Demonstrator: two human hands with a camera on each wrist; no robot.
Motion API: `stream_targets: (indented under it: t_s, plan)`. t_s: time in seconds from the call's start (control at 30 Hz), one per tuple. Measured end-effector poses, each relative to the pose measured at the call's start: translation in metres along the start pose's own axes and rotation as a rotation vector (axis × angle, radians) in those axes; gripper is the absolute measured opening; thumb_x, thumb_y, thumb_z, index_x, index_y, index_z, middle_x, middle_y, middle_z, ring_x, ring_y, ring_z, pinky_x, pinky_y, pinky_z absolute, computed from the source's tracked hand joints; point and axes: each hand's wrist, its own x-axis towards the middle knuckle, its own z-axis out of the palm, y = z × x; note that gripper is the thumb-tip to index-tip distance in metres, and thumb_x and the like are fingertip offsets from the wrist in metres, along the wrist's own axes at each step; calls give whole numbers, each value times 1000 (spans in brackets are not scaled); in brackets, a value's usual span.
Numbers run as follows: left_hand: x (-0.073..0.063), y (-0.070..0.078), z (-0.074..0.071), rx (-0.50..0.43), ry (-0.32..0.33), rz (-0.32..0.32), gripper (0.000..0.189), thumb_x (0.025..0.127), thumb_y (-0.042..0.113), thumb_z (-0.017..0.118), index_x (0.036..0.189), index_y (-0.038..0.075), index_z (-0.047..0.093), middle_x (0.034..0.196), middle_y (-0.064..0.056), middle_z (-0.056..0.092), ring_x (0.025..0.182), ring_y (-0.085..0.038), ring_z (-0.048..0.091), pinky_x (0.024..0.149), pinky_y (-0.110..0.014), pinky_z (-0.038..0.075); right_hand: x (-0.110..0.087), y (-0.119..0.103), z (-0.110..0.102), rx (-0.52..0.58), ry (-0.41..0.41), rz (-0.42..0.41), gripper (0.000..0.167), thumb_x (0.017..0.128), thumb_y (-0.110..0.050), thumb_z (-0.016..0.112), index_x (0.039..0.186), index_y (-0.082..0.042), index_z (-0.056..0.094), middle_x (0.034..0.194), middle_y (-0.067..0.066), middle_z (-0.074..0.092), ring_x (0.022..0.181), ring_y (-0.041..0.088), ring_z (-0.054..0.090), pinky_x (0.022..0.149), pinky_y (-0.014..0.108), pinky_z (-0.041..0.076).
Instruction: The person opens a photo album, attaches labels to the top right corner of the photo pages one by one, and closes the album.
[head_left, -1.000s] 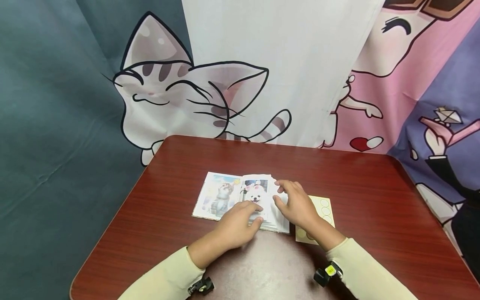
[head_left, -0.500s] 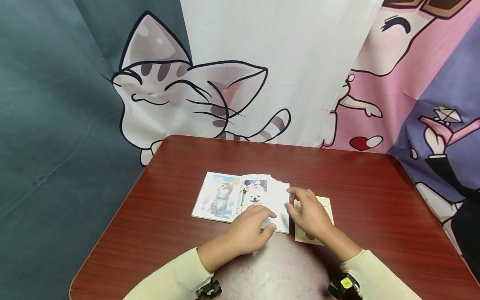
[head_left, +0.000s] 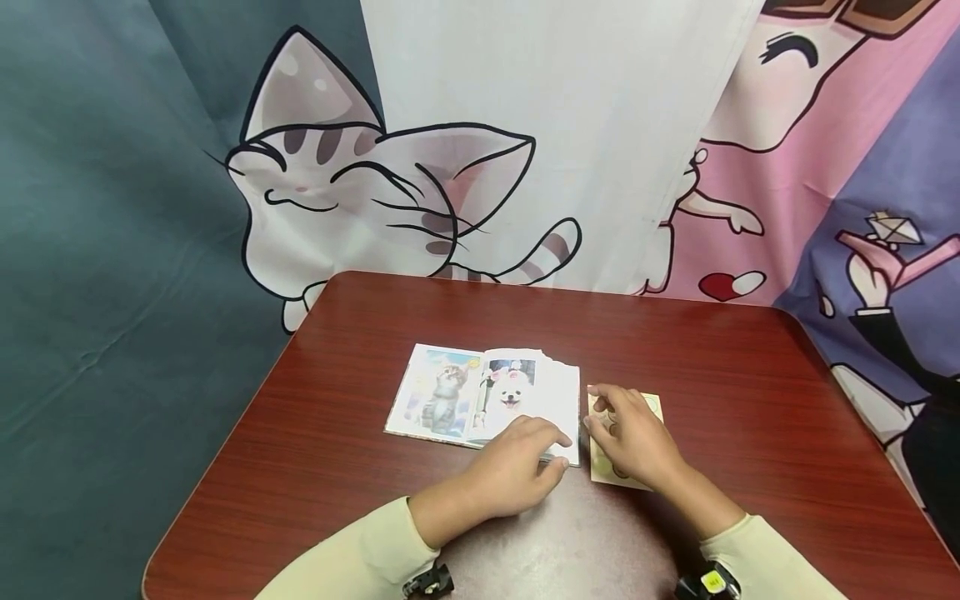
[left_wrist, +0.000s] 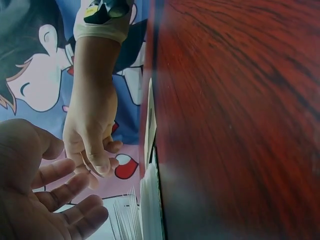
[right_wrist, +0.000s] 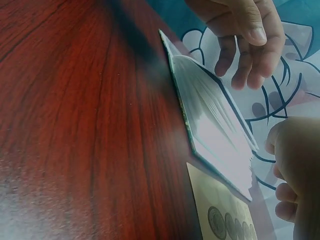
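A small picture book (head_left: pixel 438 392) lies spread on the table, a kitten picture on its left page and a white fluffy dog on the right. Above its lower right part hovers my left hand (head_left: pixel 510 468), fingers loosely bent and apart from the thumb; the right wrist view shows this left hand (right_wrist: pixel 242 35) above the pages. Right of the book is a pale yellow sheet (head_left: pixel 652 410) printed with circles. My right hand (head_left: pixel 637 440) is over that sheet and hides much of it. Its fingers are loosely curled, and nothing shows between them in the left wrist view.
The reddish-brown wooden table (head_left: pixel 720 358) has rounded far corners. Behind it hangs a curtain (head_left: pixel 600 108) with cartoon cats and figures. Loose pages (right_wrist: pixel 215 105) of the book fan upward a little. A small dark camera (head_left: pixel 429 581) is strapped at the left wrist.
Both hands have moved to the right: the left from the dog picture toward the book's right edge, the right from the book's edge to over the yellow sheet. Book and sheet stay in place.
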Motion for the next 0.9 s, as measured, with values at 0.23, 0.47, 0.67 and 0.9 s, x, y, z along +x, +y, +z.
stream_targets:
  t_s: [0.23,0.47,0.67,0.9]
  plan:
    - [2,5,5,-18,-8,40,21,100,27,63,117,17,71,120,6,66,117,-12,58,102,-25,45,-7,4,-3,12,-4,35,42,86,-7,78,124,-4,63,95,0,65,94,21,61,74,41,55]
    - [5,9,15,-34,-33,55,22,99,25,63,118,16,71,119,6,67,116,-11,59,102,-25,45,-12,8,-5,-3,5,35,44,85,-9,80,124,-2,62,93,0,66,92,23,61,74,43,50]
    - [10,15,21,-80,-83,11,23,100,26,61,120,17,69,120,5,66,116,-9,58,101,-24,46,-18,14,-8,-17,-7,43,48,84,-14,82,126,-2,60,97,2,67,94,25,60,76,46,48]
    - [18,18,29,-171,-119,-79,25,100,27,62,121,15,69,118,5,66,113,-6,59,96,-23,48,-24,21,-11,-13,-34,60,57,82,-14,82,133,-2,57,101,4,69,100,28,59,80,48,49]
